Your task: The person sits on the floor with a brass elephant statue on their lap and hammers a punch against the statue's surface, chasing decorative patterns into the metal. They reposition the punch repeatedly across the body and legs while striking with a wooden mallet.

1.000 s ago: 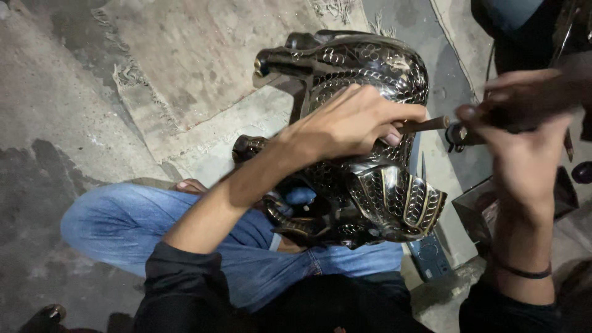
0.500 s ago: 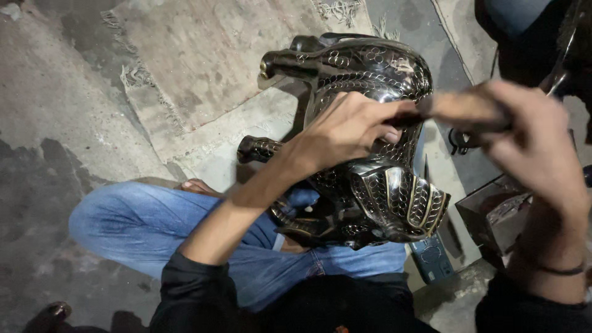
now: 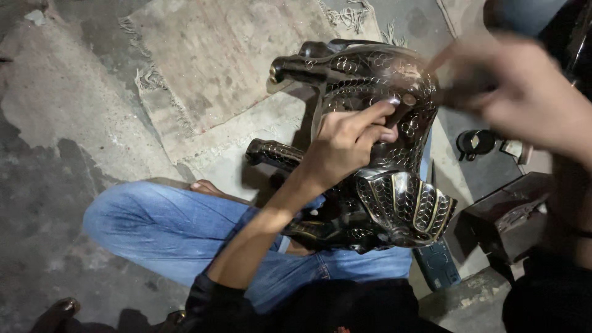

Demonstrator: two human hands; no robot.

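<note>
You are sitting cross-legged on the ground with a dark, engraved metal animal figure (image 3: 376,154) resting on your blue-jeaned lap (image 3: 185,231), its body lying sideways and stretching away from you towards the far right. Your left hand (image 3: 345,145) is lying on the figure's flank, fingers curled and pinching a short, thin punch-like tool (image 3: 404,106) against the metal near the far end of the body. Your right hand (image 3: 524,102) is hovering just right of that spot, blurred; its fingers are closing round something dark, but you cannot tell from this view what it is. Judging by the surface, the engraving is looking well advanced: scale-like loops and bands are covering the visible flank, the legs (image 3: 274,153) sticking out to the left, and the fanned, ribbed part (image 3: 407,206) nearest you, where pale lines are shining against black. The area under your left fingertips seems to be the patch in hand; how much of the hidden side is remaining cannot be judged. The metal is looking glossy, hard and rounded. A worn beige mat with a frayed edge (image 3: 228,61) is lying on the concrete to the far left, and a dark wooden box (image 3: 505,216) is sitting near right.
</note>
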